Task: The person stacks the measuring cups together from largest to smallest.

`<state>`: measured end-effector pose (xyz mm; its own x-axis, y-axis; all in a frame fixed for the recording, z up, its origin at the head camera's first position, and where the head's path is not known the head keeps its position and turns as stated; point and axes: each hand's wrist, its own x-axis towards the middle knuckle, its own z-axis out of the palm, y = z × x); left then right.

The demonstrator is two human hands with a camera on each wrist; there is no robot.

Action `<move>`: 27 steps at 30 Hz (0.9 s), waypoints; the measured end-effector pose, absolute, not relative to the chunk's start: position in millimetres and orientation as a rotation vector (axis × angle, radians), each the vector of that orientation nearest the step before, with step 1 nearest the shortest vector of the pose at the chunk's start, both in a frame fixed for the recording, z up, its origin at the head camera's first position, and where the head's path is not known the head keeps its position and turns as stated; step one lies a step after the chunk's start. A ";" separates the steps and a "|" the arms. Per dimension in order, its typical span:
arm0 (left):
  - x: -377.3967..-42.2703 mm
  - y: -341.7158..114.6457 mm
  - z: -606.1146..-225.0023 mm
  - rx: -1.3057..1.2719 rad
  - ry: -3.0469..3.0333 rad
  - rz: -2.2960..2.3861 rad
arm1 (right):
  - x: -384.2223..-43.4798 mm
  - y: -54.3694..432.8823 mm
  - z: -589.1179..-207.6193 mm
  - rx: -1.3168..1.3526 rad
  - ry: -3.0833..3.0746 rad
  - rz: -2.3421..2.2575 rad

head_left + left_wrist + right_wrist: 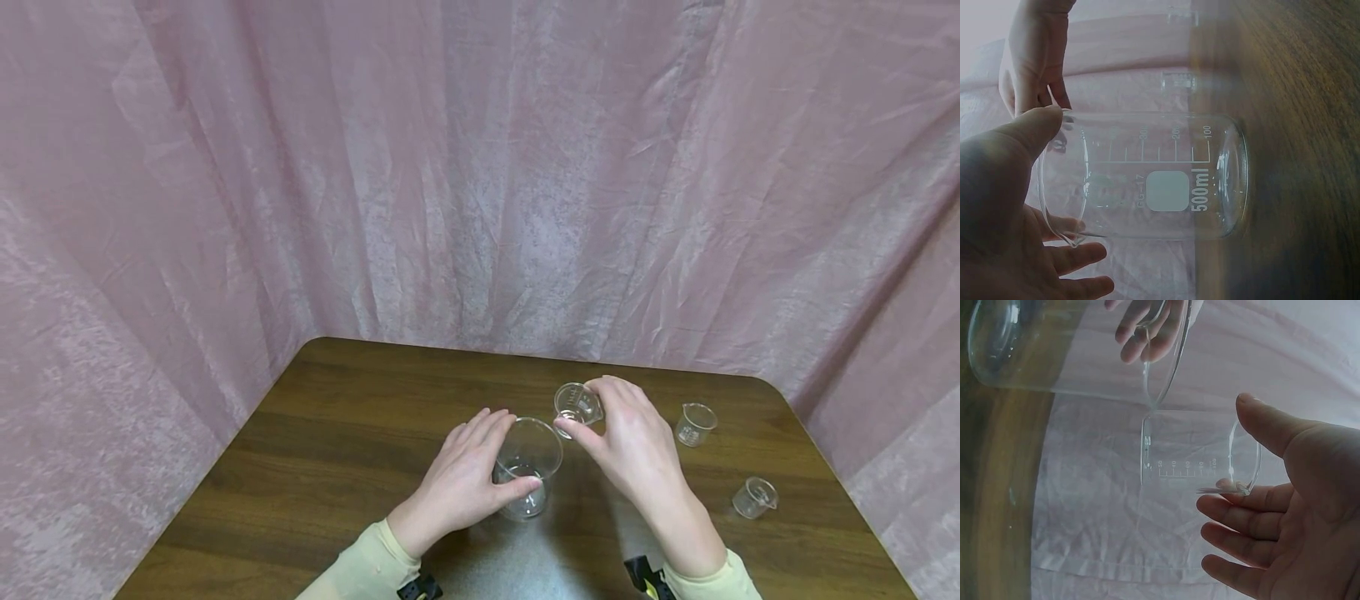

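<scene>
My left hand [465, 479] grips a clear glass beaker [1166, 140] near its rim, thumb on one side and fingers on the other. It is marked 500ml and stands on the table. To its right, my right hand [637, 442] holds a smaller graduated glass beaker [1194, 450] near the rim between thumb and fingers, raised close to the large beaker's rim. Whether the two glasses touch I cannot tell. No coloured contents show in either one.
Two more small glass beakers stand on the right of the brown wooden table [337, 433]: one beaker [696, 425] farther back, another beaker [753, 498] nearer. A pink curtain [480, 183] hangs behind and around the table.
</scene>
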<state>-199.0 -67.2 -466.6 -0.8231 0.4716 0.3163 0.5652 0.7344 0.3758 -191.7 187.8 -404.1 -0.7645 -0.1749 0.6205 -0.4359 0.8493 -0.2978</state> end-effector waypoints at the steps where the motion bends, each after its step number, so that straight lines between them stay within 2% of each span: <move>1: -198.9 -67.3 -466.6 -0.828 -2.735 -0.691 | -191.4 187.7 -403.7 0.446 -2.421 0.576; 27: -197.8 -67.3 -466.2 -0.832 -2.736 -0.687 | -184.4 174.5 -398.4 0.450 -2.473 0.646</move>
